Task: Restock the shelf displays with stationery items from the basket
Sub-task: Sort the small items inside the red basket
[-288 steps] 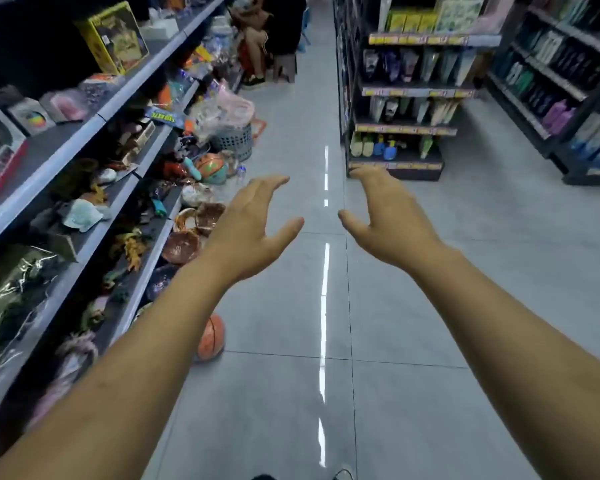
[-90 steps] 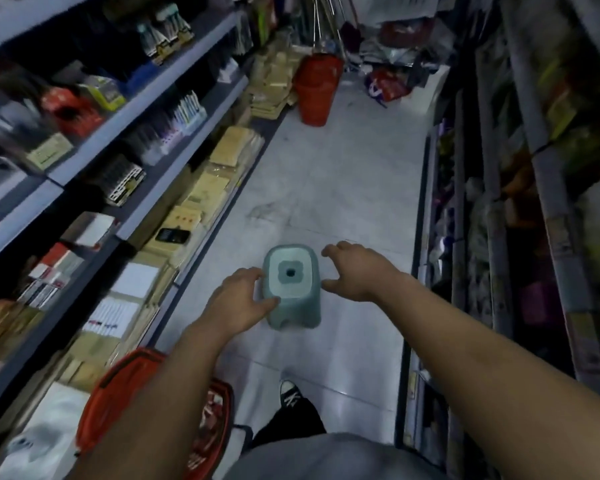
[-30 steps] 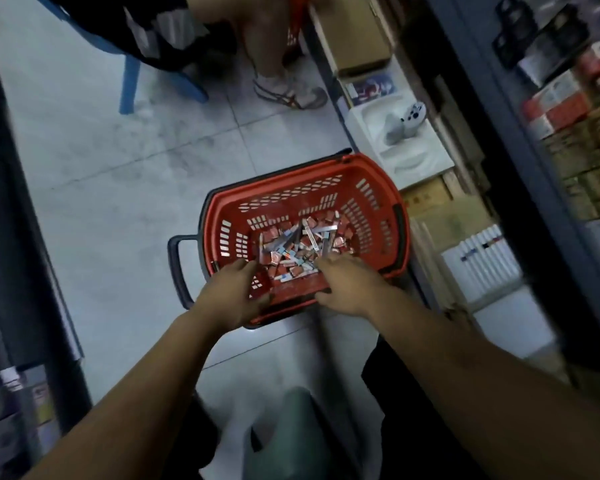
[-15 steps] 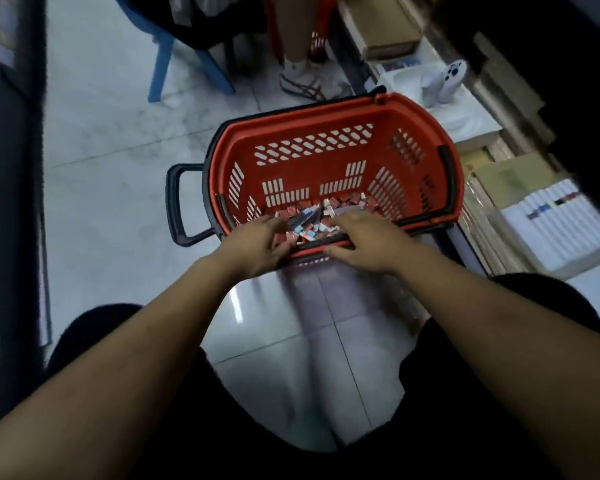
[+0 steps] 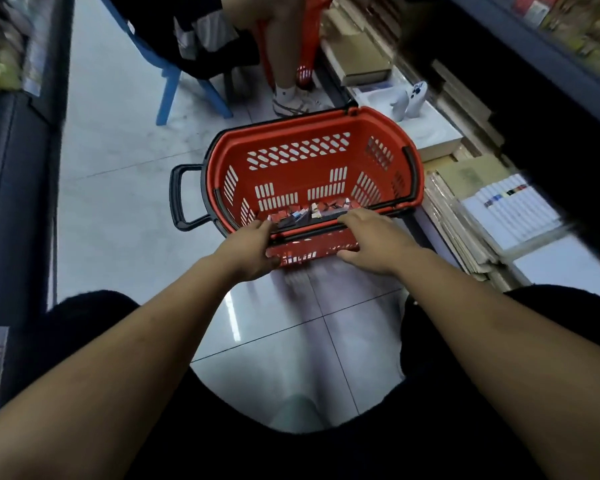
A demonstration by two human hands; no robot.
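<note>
Set-up step, I judge: the left hand [image 5: 252, 249] and right hand [image 5: 373, 242] each clasp the near rim of the basket [image 5: 298, 174] — it sits on the floor [image 5: 118, 202] beside the shelf [image 5: 534, 43], stationery [image 5: 305, 212] inside. Next: let go, pick items.

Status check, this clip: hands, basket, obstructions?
Left hand and right hand grip red basket at near rim. Stationery packs inside. Another person's shoe just beyond.
</note>
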